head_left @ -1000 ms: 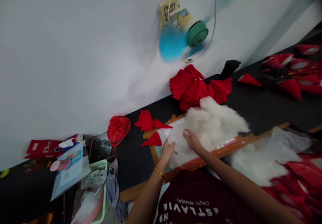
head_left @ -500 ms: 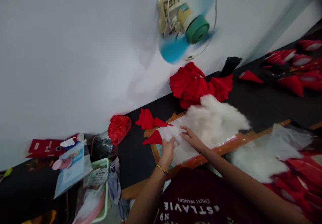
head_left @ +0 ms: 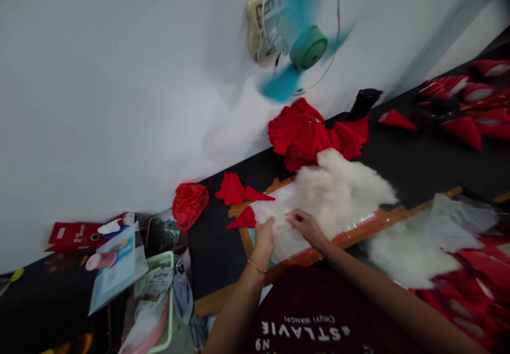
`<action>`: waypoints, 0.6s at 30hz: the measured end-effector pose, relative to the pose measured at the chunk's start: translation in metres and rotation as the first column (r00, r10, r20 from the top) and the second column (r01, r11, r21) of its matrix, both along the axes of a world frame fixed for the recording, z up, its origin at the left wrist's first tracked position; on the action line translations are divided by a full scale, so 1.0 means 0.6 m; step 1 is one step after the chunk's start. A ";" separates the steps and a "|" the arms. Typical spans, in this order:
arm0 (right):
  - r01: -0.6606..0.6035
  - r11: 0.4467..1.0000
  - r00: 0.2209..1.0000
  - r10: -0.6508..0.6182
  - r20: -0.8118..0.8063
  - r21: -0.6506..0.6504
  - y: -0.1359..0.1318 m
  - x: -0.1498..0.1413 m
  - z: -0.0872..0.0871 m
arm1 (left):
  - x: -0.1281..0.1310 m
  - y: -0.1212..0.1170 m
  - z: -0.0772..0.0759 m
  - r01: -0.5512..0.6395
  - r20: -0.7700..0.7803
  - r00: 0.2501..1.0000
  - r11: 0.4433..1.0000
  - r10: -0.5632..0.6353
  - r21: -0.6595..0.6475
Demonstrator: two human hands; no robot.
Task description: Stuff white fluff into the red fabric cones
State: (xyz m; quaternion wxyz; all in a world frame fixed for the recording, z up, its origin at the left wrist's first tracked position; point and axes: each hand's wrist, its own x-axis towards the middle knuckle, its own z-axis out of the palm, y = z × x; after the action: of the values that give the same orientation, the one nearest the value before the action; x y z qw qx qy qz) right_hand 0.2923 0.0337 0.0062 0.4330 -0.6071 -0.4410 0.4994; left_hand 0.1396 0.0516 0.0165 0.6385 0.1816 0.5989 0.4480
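Note:
My left hand (head_left: 264, 238) is closed around the wide end of a small red cloth cone (head_left: 244, 218), whose tip points left. A wad of white fluffy stuffing (head_left: 262, 210) sits at the cone's wide end, against my left fingers. Just to the right, my right hand (head_left: 309, 227) is closed in a pinch, with a wisp of white stuffing at its fingertips. Beyond that hand lies a big heap of white stuffing (head_left: 340, 192) on a pale board (head_left: 283, 241) edged with brown tape.
Red cloth pieces (head_left: 300, 134) are piled by the wall, with smaller ones (head_left: 231, 188) and a red plastic bag (head_left: 190, 205) to the left. A spinning fan (head_left: 308, 48) hangs above. Stuffed red cones (head_left: 462, 131) lie far right; a green-rimmed basket (head_left: 170, 301) stands lower left.
My right fingers have gone from spread to pinched beside the cone. The stuffing at the cone's end looks flatter, and my left hand keeps its hold in nearly the same place.

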 end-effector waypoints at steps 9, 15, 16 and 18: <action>-0.128 0.992 0.989 0.127 0.075 -0.001 0.009 -0.008 0.007 | 0.012 -0.009 0.000 0.112 0.100 0.988 0.992 -0.118 0.064; -0.095 0.985 0.952 0.048 0.301 0.143 0.023 -0.008 0.001 | 0.019 -0.016 -0.001 0.032 -0.007 0.999 0.997 -0.032 0.071; -0.076 0.987 0.950 0.029 0.311 0.140 0.023 0.000 0.000 | 0.012 -0.015 0.000 0.015 -0.026 1.000 0.998 -0.013 0.055; -0.060 0.990 0.947 0.016 0.320 0.130 0.022 0.013 -0.003 | -0.001 -0.012 0.002 0.010 -0.023 1.000 1.000 -0.010 0.022</action>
State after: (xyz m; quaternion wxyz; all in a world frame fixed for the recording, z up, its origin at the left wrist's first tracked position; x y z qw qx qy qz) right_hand 0.3003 0.0469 0.0045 0.3875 -0.6397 -0.5500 0.3717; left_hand 0.1389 0.0445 0.0178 0.6318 0.1968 0.6003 0.4491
